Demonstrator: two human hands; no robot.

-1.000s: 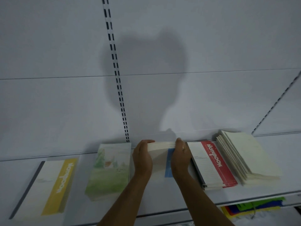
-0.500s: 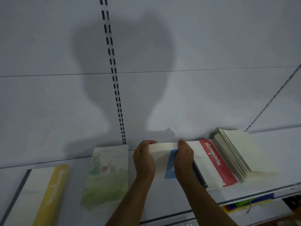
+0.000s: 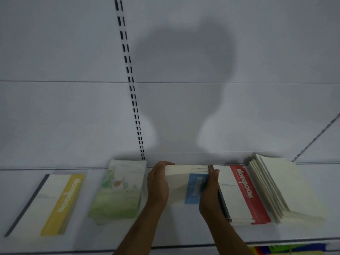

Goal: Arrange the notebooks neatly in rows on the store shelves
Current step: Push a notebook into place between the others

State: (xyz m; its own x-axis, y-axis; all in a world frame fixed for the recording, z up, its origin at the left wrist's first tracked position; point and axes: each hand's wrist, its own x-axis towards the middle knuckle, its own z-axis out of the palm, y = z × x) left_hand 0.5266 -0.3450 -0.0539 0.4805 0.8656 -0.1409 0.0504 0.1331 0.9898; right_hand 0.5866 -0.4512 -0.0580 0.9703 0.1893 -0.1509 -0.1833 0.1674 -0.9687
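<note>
Blue-striped notebook stack (image 3: 185, 183) is gripped between the left hand (image 3: 157, 184) and the right hand (image 3: 209, 190), fingers curled over its far edge, on the shelf (image 3: 184, 234). Red-striped notebooks (image 3: 241, 192) are touched by the right hand's outer side.

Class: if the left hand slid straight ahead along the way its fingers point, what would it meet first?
Probably the shelf's back panel. The left hand holds the blue notebook stack with fingers aimed at the back; nothing shows between, though depth is unclear.
</note>
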